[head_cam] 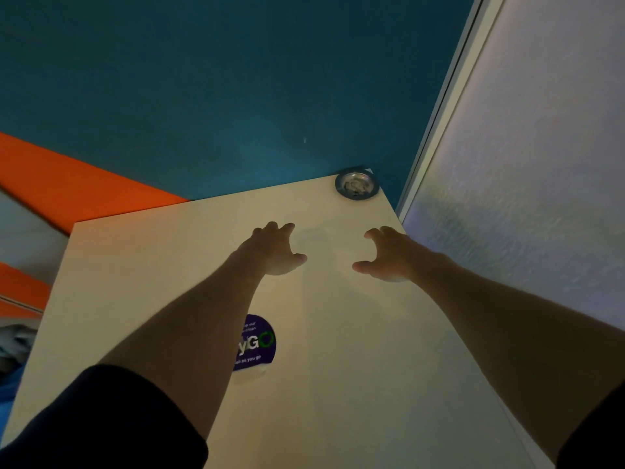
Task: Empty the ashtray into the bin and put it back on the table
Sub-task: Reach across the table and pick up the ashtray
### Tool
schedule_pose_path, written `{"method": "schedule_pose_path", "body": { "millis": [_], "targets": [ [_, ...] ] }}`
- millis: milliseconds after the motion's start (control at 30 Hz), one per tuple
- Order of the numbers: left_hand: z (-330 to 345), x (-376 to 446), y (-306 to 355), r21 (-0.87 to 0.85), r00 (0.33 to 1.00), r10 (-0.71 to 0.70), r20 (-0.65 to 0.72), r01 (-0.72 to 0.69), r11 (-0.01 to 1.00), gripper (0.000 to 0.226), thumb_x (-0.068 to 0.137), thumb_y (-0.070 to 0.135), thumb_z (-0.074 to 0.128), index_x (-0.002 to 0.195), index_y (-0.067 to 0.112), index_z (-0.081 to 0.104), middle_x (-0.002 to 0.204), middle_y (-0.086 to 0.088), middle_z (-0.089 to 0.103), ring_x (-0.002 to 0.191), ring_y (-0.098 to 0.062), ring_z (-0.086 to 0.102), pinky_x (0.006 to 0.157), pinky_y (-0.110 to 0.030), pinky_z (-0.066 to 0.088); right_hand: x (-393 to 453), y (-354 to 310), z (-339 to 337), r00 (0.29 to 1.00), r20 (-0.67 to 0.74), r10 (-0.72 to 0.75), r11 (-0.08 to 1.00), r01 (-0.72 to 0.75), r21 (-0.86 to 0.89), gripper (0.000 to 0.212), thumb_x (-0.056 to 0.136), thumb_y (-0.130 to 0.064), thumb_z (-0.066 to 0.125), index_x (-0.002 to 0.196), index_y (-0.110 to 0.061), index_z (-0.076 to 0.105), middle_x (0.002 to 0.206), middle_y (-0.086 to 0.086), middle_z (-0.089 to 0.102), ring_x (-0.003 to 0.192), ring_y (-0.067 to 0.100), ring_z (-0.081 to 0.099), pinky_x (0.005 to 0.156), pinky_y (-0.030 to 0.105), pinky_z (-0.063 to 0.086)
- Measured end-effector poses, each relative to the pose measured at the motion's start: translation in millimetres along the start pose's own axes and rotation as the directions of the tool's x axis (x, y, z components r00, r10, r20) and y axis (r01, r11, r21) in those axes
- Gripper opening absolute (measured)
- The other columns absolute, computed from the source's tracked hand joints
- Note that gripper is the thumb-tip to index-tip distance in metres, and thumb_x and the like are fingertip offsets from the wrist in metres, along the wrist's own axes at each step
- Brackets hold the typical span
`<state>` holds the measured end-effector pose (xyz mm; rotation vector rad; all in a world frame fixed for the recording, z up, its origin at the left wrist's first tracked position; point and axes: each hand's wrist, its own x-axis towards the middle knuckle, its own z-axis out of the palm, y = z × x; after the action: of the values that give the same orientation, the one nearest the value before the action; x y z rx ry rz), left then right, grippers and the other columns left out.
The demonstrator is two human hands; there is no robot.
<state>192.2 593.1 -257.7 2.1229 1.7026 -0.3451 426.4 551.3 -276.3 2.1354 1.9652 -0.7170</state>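
A small round metal ashtray (356, 183) with something grey inside sits at the far right corner of the pale table (355, 350). My left hand (275, 250) and my right hand (389, 255) reach forward over the tabletop, both with fingers spread and holding nothing. The ashtray lies beyond both hands, a little to the right of the gap between them. No bin is in view.
A round purple sticker (257, 343) is stuck on the table near my left forearm. A frosted white panel (527, 164) rises along the table's right side. A teal wall (220, 89) stands behind, with orange seating (67, 184) at the left.
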Motion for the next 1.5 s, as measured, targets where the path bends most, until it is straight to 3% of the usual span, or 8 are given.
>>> {"method": "schedule_pose_path", "body": {
  "millis": [400,600,667,733,833,1000,1233,1500],
  "targets": [
    [37,106,33,0.06,0.998,-0.006,0.067,0.002,0.998,0.088,0.083,0.058,0.059,0.153,0.032,0.012,0.157,-0.008,0.024,0.14,-0.035,0.027,0.103,-0.051,0.041,109,44,6,0.999,0.03,-0.026,0.996,0.023,0.088,0.082,0.085,-0.061,0.061,0.15,-0.021,0.031,0.157,0.009,0.037,0.141,0.033,0.041,0.108,0.045,0.043],
    [43,142,34,0.146,0.994,0.008,0.106,-0.024,0.989,0.091,0.079,0.064,0.061,0.151,0.045,0.008,0.161,-0.006,0.016,0.141,-0.036,0.024,0.105,-0.052,0.041,152,52,7,0.995,-0.02,0.101,0.92,-0.086,0.383,0.082,0.086,-0.057,0.063,0.147,-0.011,0.036,0.149,0.014,0.047,0.135,0.033,0.047,0.1,0.039,0.044],
    [43,151,35,0.203,0.993,0.014,0.117,-0.037,0.978,0.095,0.076,0.068,0.061,0.15,0.047,0.005,0.162,-0.007,0.011,0.142,-0.039,0.023,0.104,-0.053,0.041,164,54,6,0.983,-0.032,0.182,0.85,-0.141,0.508,0.076,0.087,-0.053,0.064,0.145,-0.01,0.039,0.146,0.013,0.051,0.133,0.033,0.05,0.1,0.038,0.046],
    [41,159,39,0.242,0.992,0.014,0.122,-0.044,0.969,0.099,0.073,0.071,0.062,0.15,0.049,0.002,0.163,-0.007,0.008,0.141,-0.042,0.025,0.103,-0.053,0.042,177,57,6,0.968,-0.027,0.248,0.738,-0.17,0.653,0.059,0.088,-0.046,0.066,0.133,-0.011,0.051,0.13,0.012,0.062,0.118,0.031,0.062,0.096,0.037,0.054],
    [39,166,43,0.263,0.99,0.001,0.141,-0.038,0.964,0.104,0.069,0.073,0.064,0.149,0.051,0.0,0.163,-0.009,0.005,0.138,-0.043,0.033,0.102,-0.051,0.044,194,60,5,0.941,0.059,0.333,0.467,-0.219,0.857,0.04,0.089,-0.032,0.07,0.118,-0.006,0.06,0.105,0.014,0.072,0.084,0.023,0.074,0.071,0.032,0.062],
    [40,173,44,0.293,0.989,-0.014,0.146,-0.03,0.956,0.108,0.068,0.073,0.066,0.149,0.051,-0.002,0.163,-0.012,0.004,0.137,-0.044,0.033,0.102,-0.051,0.044,215,64,0,0.926,0.11,0.362,0.221,-0.2,0.954,0.02,0.093,-0.021,0.067,0.092,-0.005,0.057,0.087,0.016,0.07,0.071,0.023,0.073,0.052,0.028,0.059],
    [42,179,47,0.287,0.99,-0.011,0.144,-0.031,0.957,0.113,0.065,0.068,0.072,0.149,0.05,-0.002,0.16,-0.016,0.01,0.133,-0.046,0.038,0.099,-0.052,0.048,240,64,-8,0.914,0.086,0.395,0.2,-0.178,0.963,0.03,0.094,-0.019,0.064,0.116,-0.001,0.06,0.094,0.016,0.074,0.069,0.022,0.075,0.063,0.033,0.063],
    [37,188,54,0.312,0.989,-0.025,0.148,-0.023,0.95,0.126,0.055,0.065,0.079,0.146,0.053,-0.008,0.155,-0.017,0.013,0.121,-0.037,0.051,0.089,-0.046,0.052,253,63,-12,0.898,0.06,0.436,0.212,-0.168,0.963,0.027,0.092,-0.015,0.065,0.113,0.002,0.063,0.101,0.019,0.074,0.074,0.026,0.076,0.076,0.041,0.064]
  ]
}}
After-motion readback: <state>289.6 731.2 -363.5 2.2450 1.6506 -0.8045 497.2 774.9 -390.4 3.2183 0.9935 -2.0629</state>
